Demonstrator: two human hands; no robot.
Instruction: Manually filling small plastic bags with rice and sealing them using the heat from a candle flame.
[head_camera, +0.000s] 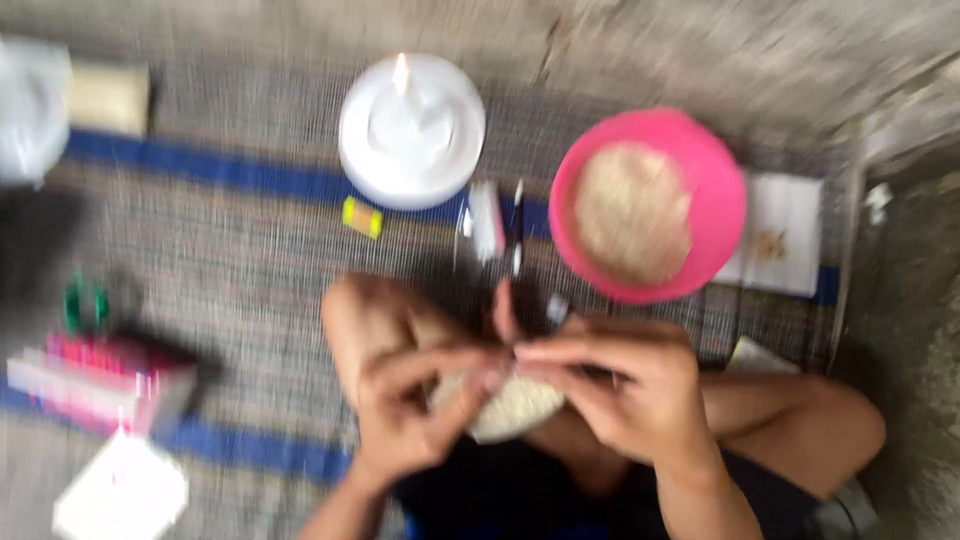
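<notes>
The view is blurred. My left hand (410, 410) and my right hand (625, 385) meet over my lap, fingertips pinched together. Between them they hold a small clear bag of pale grain (512, 408), gripped at its top. A pink bowl (722, 195) filled with the same pale grain stands just beyond my right hand. A lit candle (401, 78) stands in a round white dish (455, 150) farther back, in the middle.
I sit on a woven grey mat with blue stripes (240, 175). Pens and a small pale object (490, 220) lie between dish and bowl. A pink and white box (90, 385) and white packets (120, 495) lie at left. White paper (785, 230) sits right of the bowl.
</notes>
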